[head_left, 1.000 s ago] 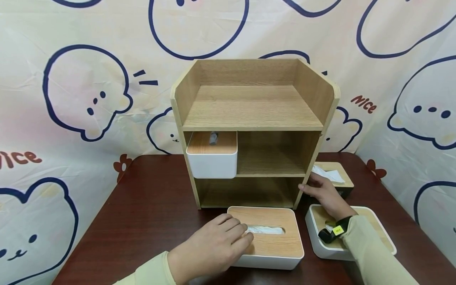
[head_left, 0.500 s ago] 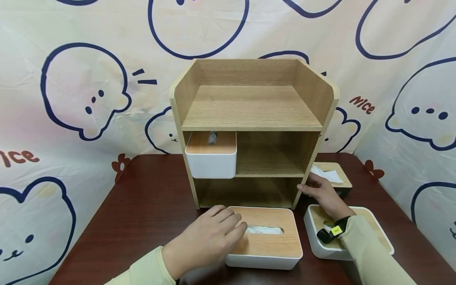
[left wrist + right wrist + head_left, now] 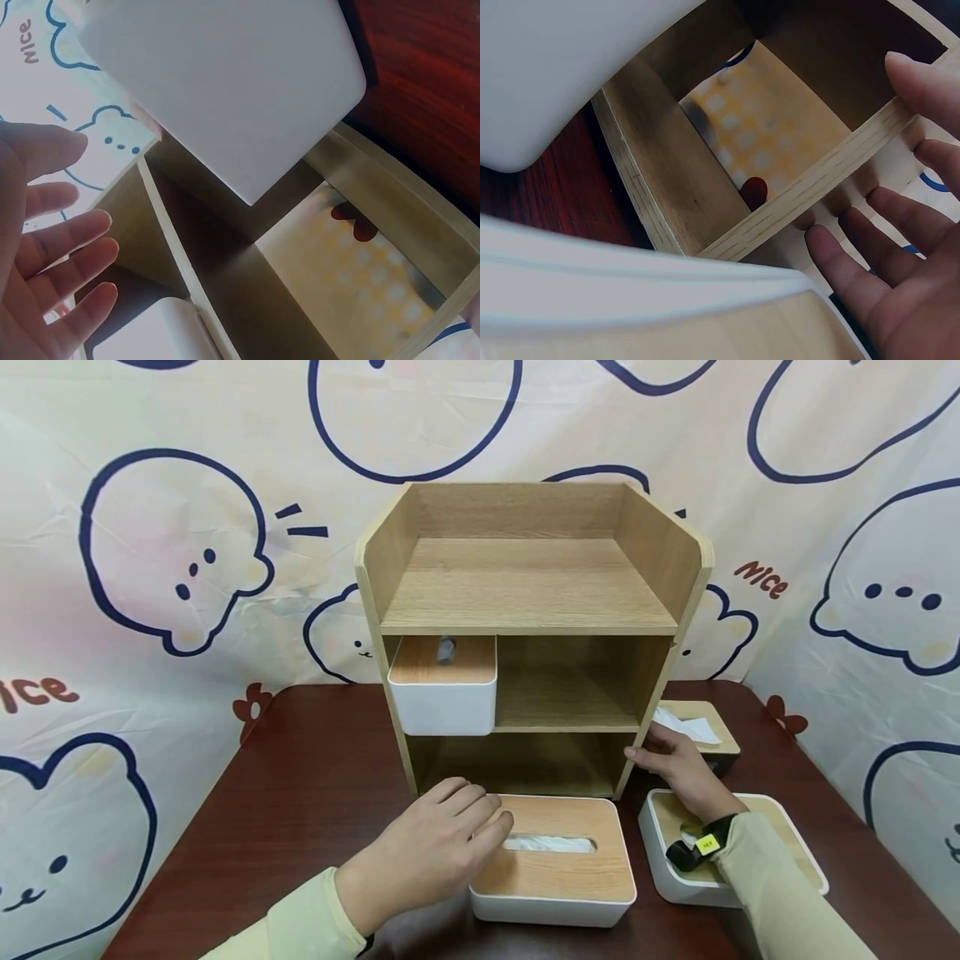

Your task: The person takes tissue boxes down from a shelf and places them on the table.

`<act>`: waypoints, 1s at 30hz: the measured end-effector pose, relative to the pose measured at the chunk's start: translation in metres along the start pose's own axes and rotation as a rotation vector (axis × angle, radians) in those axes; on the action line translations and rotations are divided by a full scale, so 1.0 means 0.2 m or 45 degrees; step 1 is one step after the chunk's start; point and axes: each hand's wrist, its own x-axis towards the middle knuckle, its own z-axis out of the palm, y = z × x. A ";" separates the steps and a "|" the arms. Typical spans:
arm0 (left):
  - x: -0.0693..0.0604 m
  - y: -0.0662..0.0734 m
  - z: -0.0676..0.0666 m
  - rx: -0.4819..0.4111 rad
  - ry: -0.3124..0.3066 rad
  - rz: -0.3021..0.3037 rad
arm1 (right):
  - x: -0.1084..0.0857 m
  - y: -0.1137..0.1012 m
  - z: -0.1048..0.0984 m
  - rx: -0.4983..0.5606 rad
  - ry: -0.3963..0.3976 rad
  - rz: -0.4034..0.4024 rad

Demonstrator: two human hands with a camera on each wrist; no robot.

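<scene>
A wooden desktop shelf [image 3: 536, 585] stands upright at the back of the table. My right hand [image 3: 684, 777] holds its right side panel, thumb at the front edge and fingers along the outer face, as the right wrist view shows. My left hand [image 3: 423, 847] hovers with relaxed, slightly bent fingers over the left end of a tissue box [image 3: 555, 906] with a white body and wooden lid. In the left wrist view the left fingers [image 3: 82, 247] are spread and hold nothing. A white box with a wooden lid [image 3: 442, 708] juts from the middle-left compartment.
Beneath my right wrist lies another white tissue box [image 3: 780, 827]. Behind it, beside the shelf, is a dark tissue box with a wooden top [image 3: 705, 714]. A grey item [image 3: 446, 649] rests on the shelved box's lid. A cartoon-print cloth [image 3: 187, 543] hangs around the dark red table [image 3: 300, 777].
My left hand has shifted a little to the left and away along the tissue box, uncovering more of its lid. My right hand stays on the shelf panel.
</scene>
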 end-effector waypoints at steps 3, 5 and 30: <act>0.00 -0.01 0.01 0.000 -0.009 -0.003 | 0.00 0.00 0.00 -0.002 0.004 -0.004; -0.01 -0.02 0.02 -0.002 -0.022 -0.009 | 0.00 0.00 0.00 -0.001 0.002 -0.005; 0.03 -0.13 0.04 0.104 -0.040 -0.052 | 0.01 0.01 0.00 -0.025 0.013 0.023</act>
